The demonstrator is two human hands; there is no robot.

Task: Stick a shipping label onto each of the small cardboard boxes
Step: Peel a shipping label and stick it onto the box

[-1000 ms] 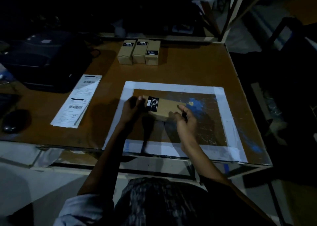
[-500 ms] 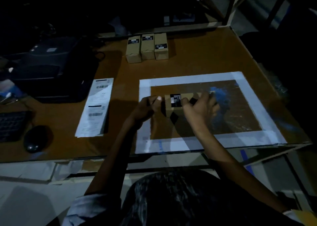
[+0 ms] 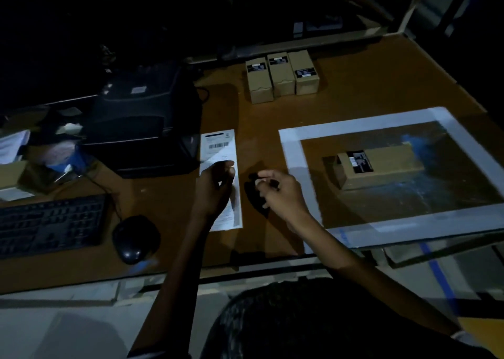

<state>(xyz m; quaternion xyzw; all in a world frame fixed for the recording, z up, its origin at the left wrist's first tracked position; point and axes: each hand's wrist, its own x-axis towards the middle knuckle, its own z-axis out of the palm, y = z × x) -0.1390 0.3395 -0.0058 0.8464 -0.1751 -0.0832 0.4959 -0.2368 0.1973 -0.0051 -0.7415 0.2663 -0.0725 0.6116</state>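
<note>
A small cardboard box point(image 3: 381, 165) with a dark label on its left end lies inside the white-taped square point(image 3: 294, 154), with no hand on it. Three more small boxes point(image 3: 281, 75) stand side by side at the back, each with a dark label on top. A white strip of shipping labels point(image 3: 221, 145) lies left of the square. My left hand point(image 3: 215, 186) rests on the strip, fingers pinching its upper part. My right hand point(image 3: 278, 192) hovers just right of the strip with fingers curled; it is too dark to tell whether it holds anything.
A black label printer point(image 3: 144, 124) sits left of the strip. A keyboard point(image 3: 49, 225) and mouse point(image 3: 133, 238) lie near the front left edge. Papers and clutter point(image 3: 32, 162) fill the far left. The table's front edge point(image 3: 245, 266) runs below my hands.
Both hands have let go of the box in the taped square and moved left to the label strip. The view has swung left.
</note>
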